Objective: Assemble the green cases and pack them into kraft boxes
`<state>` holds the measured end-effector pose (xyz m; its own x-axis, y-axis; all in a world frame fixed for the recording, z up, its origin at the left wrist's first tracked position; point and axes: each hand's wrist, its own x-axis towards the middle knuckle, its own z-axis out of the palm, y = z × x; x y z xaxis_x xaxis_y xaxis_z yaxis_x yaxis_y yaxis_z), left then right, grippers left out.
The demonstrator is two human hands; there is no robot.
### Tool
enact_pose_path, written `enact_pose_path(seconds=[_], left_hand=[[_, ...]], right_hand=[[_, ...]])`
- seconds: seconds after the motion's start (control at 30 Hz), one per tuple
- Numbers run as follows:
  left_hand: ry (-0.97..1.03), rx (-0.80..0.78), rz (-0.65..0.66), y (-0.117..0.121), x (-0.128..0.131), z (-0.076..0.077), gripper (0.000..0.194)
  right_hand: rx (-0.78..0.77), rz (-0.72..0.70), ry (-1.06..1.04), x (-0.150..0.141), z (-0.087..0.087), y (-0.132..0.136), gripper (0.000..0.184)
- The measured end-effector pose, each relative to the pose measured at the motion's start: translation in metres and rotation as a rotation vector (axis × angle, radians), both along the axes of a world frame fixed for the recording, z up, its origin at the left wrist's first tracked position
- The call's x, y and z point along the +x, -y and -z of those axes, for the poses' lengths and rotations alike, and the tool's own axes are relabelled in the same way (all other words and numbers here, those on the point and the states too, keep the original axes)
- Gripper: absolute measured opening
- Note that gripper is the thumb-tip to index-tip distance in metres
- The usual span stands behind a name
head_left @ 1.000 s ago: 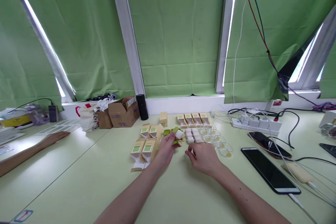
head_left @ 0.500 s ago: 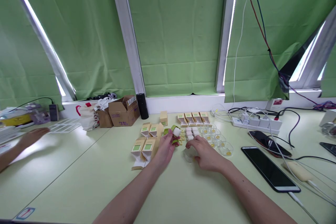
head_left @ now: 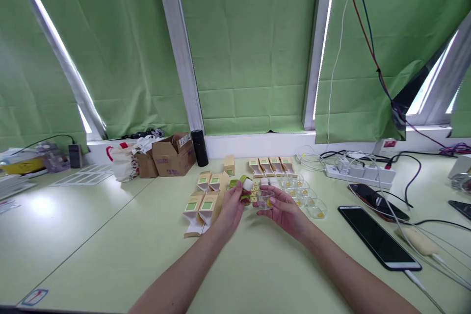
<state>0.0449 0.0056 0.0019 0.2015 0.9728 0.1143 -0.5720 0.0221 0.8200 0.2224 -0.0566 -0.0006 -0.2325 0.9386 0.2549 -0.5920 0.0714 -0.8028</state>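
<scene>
My left hand (head_left: 231, 206) is closed on a small white block with green wrapping (head_left: 246, 186), held just above the table. My right hand (head_left: 285, 211) holds a small clear plastic case with a yellow spot (head_left: 265, 199) between thumb and fingers, right beside the left hand. Behind the hands lie several white blocks (head_left: 270, 182) and a cluster of clear cases (head_left: 305, 195). Tan cartons with green labels (head_left: 204, 205) lie to the left of my left hand, and a row of similar cartons (head_left: 272, 166) stands further back.
A black phone (head_left: 379, 243) and a second phone (head_left: 377, 201) lie at the right, with a power strip (head_left: 358, 172) and trailing cables. Brown cardboard boxes (head_left: 172, 157), a white bag and a black cylinder (head_left: 199, 148) stand by the window ledge.
My right hand has lifted a clear case off the table and turned palm up beside my left hand. Another person's arm at the far left has withdrawn out of view.
</scene>
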Motion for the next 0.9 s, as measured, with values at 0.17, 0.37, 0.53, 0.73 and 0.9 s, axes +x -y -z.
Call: enact_pose_path(seconds=[0.17,0.37,0.53,0.73,0.9], left_hand=[[-0.008,0.009,0.005,0.0026,0.0006,-0.0012,0.055],[-0.048,0.051,0.004,0.0025,0.0003,0.0013,0.049],[-0.107,0.076,-0.022,0.0016,0.0003,0.0006,0.051],[-0.139,0.098,-0.049,0.0027,0.0016,-0.0017,0.053],[-0.160,0.120,-0.063,0.0038,0.0006,-0.0015,0.053]], right_hand=[[-0.075,0.025,-0.019,0.0001,0.0007,-0.0001,0.048],[-0.113,0.134,0.047,-0.0030,0.0048,-0.0034,0.052],[-0.076,0.200,0.105,-0.0035,0.0054,-0.0033,0.052],[-0.042,0.199,0.173,-0.0018,0.0042,-0.0020,0.048],[0.012,0.228,0.261,-0.0066,0.0083,-0.0028,0.061]])
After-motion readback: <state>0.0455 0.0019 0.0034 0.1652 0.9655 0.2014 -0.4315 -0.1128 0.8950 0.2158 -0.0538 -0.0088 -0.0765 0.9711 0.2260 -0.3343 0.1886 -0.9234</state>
